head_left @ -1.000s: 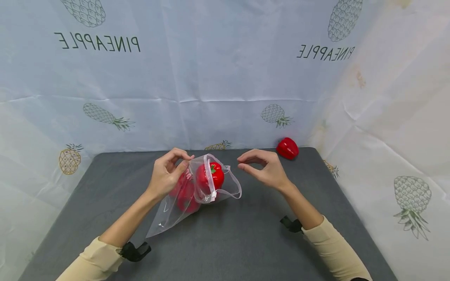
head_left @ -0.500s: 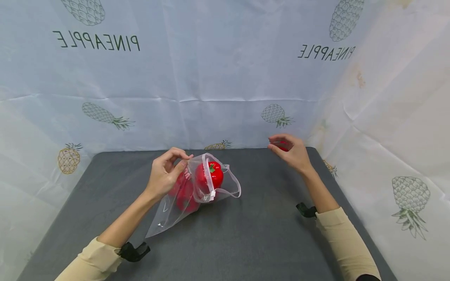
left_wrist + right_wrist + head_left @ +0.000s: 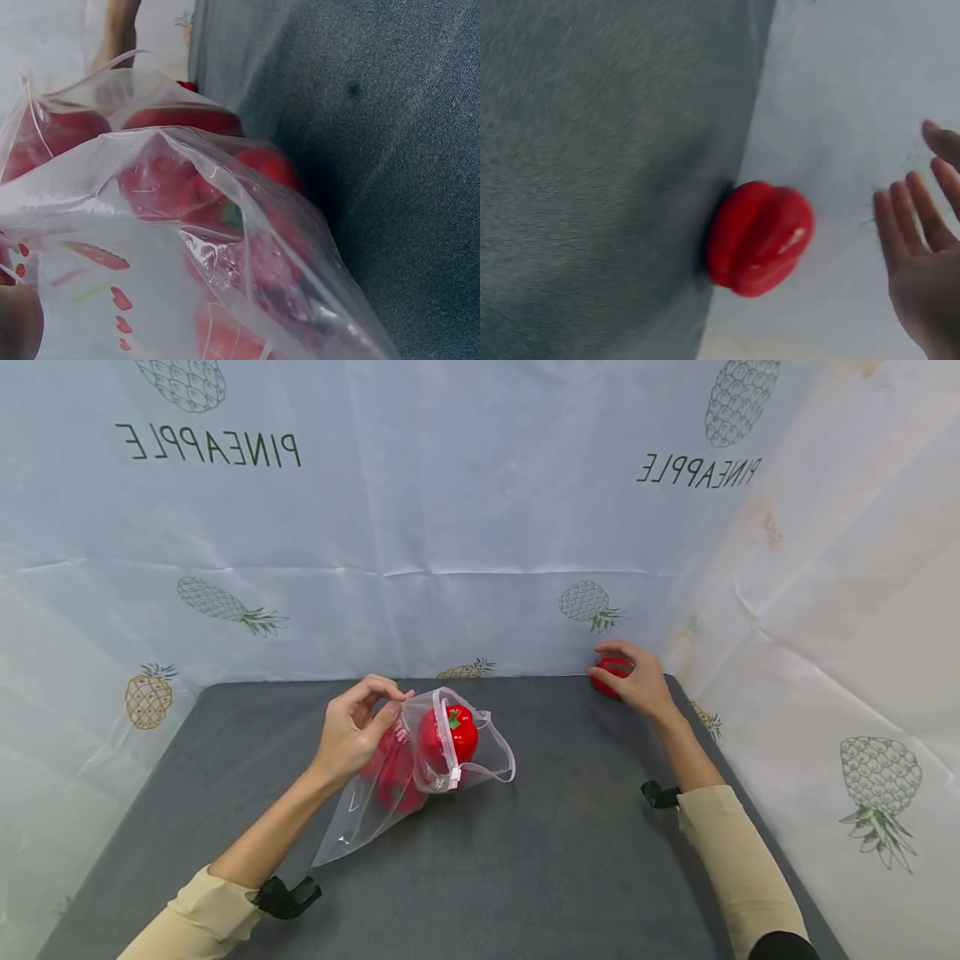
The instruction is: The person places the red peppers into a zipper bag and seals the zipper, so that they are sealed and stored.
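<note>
My left hand [image 3: 356,731] pinches the rim of a clear zip bag [image 3: 347,828] at the middle of the table. Inside the bag lie several red peppers; one with a green stem, the red pepper [image 3: 462,737], shows near the bag's mouth. Through the plastic, the left wrist view shows red shapes and small red printed marks. At the table's far right corner my right hand [image 3: 637,681] reaches toward another red bell pepper [image 3: 759,238], thumb and fingers spread around it in the head view. The right wrist view shows these fingers loosely extended and apart from the pepper.
The dark grey table [image 3: 540,860] ends at a hanging white curtain [image 3: 480,510] printed with pineapples, which also runs along the right side. The loose pepper sits at the table's far edge, close to the curtain.
My right hand has moved from beside the bag rightward and away from me to the loose pepper. The left hand and the bag have stayed in place.
</note>
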`<state>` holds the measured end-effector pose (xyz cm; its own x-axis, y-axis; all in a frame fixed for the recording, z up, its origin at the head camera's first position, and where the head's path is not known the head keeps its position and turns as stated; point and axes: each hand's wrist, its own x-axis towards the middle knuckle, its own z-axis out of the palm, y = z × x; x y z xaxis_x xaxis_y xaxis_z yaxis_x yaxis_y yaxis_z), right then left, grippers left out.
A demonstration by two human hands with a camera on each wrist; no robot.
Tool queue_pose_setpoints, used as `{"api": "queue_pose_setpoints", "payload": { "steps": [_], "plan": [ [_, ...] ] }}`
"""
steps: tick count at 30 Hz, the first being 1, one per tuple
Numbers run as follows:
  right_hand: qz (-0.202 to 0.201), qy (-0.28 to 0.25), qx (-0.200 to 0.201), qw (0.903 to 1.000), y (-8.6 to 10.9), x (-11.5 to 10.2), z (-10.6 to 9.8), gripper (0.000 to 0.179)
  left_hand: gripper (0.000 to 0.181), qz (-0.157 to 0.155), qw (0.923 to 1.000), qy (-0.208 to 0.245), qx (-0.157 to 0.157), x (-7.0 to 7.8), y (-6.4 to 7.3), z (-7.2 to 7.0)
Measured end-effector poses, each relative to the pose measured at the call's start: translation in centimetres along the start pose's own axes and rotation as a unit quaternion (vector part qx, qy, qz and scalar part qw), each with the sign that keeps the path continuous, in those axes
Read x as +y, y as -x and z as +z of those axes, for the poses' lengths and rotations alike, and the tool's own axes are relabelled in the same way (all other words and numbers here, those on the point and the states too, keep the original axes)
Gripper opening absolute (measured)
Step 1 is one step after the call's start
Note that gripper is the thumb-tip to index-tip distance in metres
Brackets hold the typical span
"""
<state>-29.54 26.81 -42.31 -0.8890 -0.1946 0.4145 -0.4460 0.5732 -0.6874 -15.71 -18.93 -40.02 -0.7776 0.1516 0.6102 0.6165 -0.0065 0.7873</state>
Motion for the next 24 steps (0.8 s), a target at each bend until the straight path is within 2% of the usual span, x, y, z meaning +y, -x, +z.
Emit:
{"api": "queue_pose_setpoints", "payload": {
  "steps": [6, 9, 12, 15, 19, 24],
  "plan": [
    [0.013, 0.080, -0.052, 0.9954, -0.8, 3.1, 0.2, 0.062, 0.014, -0.002, 1.0000, 0.007, -0.005, 0.1, 0.1, 0.0],
    [0.038, 0.127, -0.092, 0.9870, -1.1, 4.4, 0.5, 0.075, 0.014, 0.000, 0.9999, 0.010, -0.004, 0.1, 0.2, -0.1],
    [0.058, 0.152, -0.127, 0.9783, -1.2, 5.4, 0.8, 0.081, 0.016, 0.005, 0.9998, 0.018, -0.005, 0.0, 0.1, 0.0],
    [0.071, 0.155, -0.134, 0.9762, -1.1, 5.8, 1.1, 0.078, 0.019, 0.010, 0.9996, 0.026, -0.007, -0.1, 0.1, 0.1],
    [0.102, 0.156, -0.123, 0.9748, -0.9, 5.6, 1.1, 0.068, 0.019, 0.012, 0.9995, 0.028, -0.006, -0.1, 0.0, 0.1],
    [0.139, 0.171, -0.113, 0.9687, -0.6, 5.2, 0.8, 0.053, 0.019, 0.012, 0.9997, 0.022, -0.002, 0.0, 0.0, 0.0]
  ]
}}
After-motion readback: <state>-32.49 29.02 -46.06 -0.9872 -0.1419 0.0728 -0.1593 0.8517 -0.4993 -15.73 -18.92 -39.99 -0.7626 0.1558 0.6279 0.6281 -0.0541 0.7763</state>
